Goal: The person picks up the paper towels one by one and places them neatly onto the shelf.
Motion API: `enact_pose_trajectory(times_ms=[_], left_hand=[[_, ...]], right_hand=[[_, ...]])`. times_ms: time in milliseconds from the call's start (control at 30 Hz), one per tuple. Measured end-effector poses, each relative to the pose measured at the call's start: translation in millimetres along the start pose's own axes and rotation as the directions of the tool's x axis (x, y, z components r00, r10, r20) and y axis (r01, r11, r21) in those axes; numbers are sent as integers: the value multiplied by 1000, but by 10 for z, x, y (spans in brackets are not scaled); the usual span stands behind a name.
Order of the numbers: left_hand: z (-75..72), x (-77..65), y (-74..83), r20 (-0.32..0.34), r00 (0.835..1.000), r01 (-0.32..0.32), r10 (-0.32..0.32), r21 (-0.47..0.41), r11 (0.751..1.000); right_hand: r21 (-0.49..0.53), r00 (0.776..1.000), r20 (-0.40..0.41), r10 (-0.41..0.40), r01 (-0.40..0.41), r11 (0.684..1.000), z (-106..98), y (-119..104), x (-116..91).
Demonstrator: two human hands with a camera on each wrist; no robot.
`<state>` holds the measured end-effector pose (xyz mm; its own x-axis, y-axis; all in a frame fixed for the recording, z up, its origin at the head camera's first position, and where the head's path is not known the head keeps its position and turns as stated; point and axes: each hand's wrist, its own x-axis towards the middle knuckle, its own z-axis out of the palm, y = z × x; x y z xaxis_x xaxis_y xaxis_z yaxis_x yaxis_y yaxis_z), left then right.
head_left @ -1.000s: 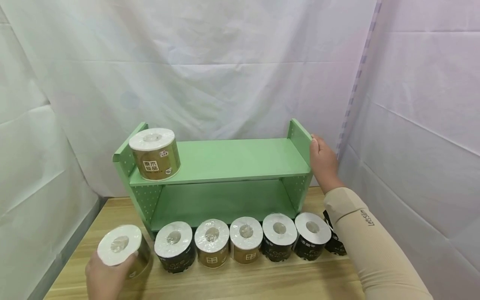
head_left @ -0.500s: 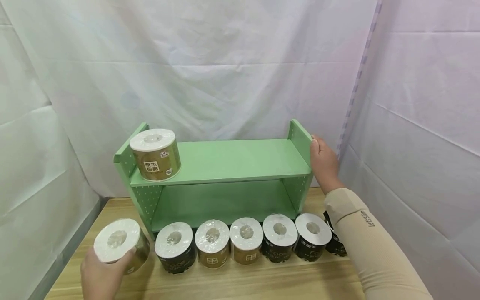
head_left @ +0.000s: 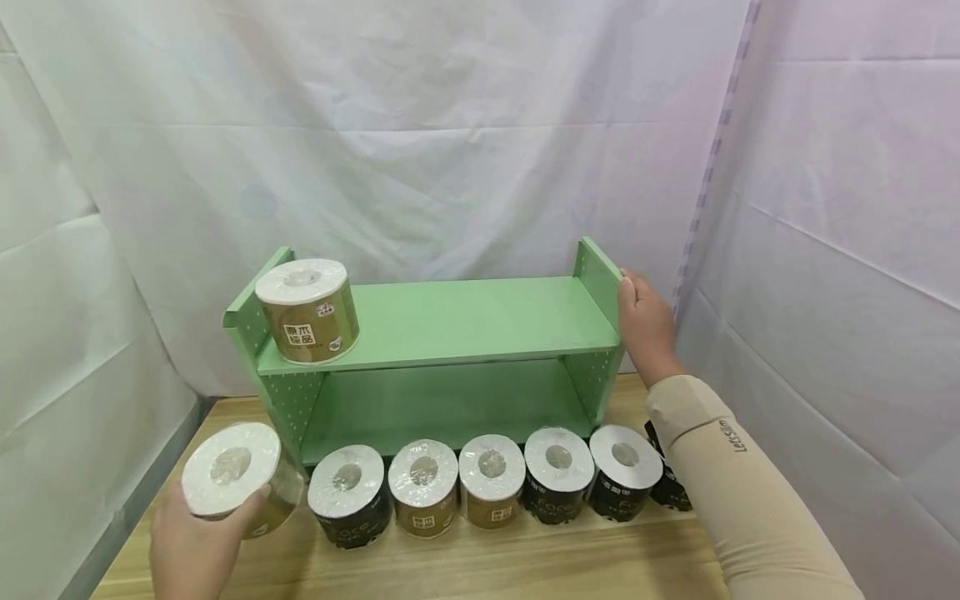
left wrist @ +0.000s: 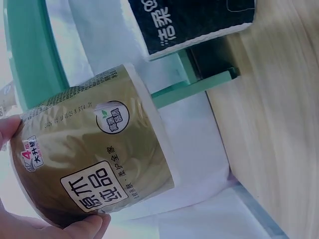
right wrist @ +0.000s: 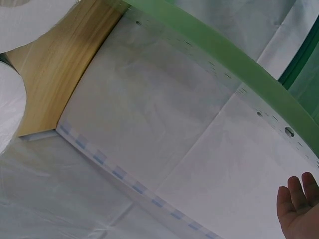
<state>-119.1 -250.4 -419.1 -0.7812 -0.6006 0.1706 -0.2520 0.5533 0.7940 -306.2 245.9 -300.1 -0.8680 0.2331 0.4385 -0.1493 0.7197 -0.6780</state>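
Note:
My left hand point(head_left: 197, 537) grips a gold-wrapped toilet paper roll point(head_left: 243, 483) from its near side, at the front left of the green shelf point(head_left: 480, 317). In the left wrist view the thumb and fingers hold this roll point(left wrist: 94, 144) near one end, with its printed label showing. My right hand point(head_left: 647, 325) holds the front edge of the shelf's right side panel, thumb at the front; its fingers point(right wrist: 299, 194) show beside the panel in the right wrist view. Another gold roll point(head_left: 313, 325) stands upright on the upper shelf, against the left side panel.
In front of the shelf, a row of upright rolls lines the wooden table point(head_left: 450, 575): a black roll point(head_left: 352, 521), two gold ones, then black ones. The rightmost black roll point(head_left: 672, 492) is partly behind my right sleeve. White cloth point(head_left: 450, 167) encloses the back and sides.
My left hand and its gold roll have moved up and slightly left in the head view. The right hand stays on the side panel, and the other rolls have not moved.

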Motion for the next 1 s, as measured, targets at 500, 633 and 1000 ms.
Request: enact_pose_trajectory(times_ms=[500, 633, 1000], left_hand=[[-72, -76, 216, 8, 998, -60, 60, -16, 998], [-79, -101, 279, 2, 996, -86, 86, -25, 996], [-79, -125, 404, 14, 989, -143, 144, -42, 989]], right_hand=[[-10, 1000, -7, -10, 10, 1000, 0, -14, -6], [-9, 1000, -8, -13, 13, 1000, 0, -12, -8], [-19, 1000, -21, -9, 9, 1000, 2, -10, -1]])
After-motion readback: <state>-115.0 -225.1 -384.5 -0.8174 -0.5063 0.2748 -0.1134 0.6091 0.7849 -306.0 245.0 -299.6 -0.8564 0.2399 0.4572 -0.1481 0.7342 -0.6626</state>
